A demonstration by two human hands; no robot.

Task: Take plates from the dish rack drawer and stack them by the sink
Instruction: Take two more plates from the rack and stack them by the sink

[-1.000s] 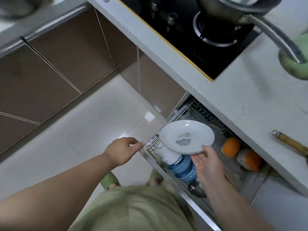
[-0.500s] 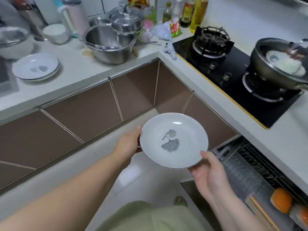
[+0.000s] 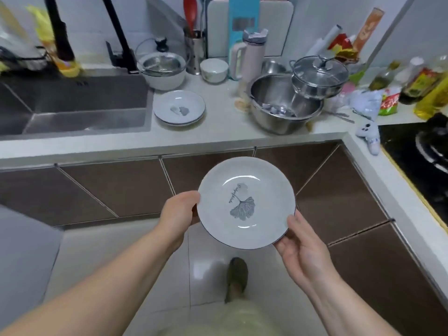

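Both hands carry 1 round white ceramic plate with a grey leaf print (image 3: pixel 246 202), held face up over the floor, in front of the brown cabinet doors (image 3: pixel 116 187). The left hand (image 3: pixel 178 214) is curled onto the plate's left rim, thumb on top and fingers hidden beneath. The right hand (image 3: pixel 300 246) cups the lower right rim from below, its fingers half open and spread along the edge.

Ahead of the hands and slightly to their left, on the pale countertop (image 3: pixel 218 132), sits the stack of matching white leaf-print plates (image 3: pixel 179 110), just right of the steel sink (image 3: pixel 72 107). That stack looks like 2 plates, though the blurred rims make the count uncertain. The dish rack drawer is out of view.

The risks lie in the set-down. The grip is on the rim only, so a glazed, possibly wet edge could slide out if either hand lets go early. Landing the plate off-centre would leave it tilted on the stack, and it could chip a rim or skid towards the sink edge. The stack's surroundings are crowded: 1 white bowl with a glass lid (image 3: pixel 162 69) sits just behind it and 1 large steel bowl (image 3: pixel 283 105) to its right, either of which a trailing elbow or the plate's edge could knock.
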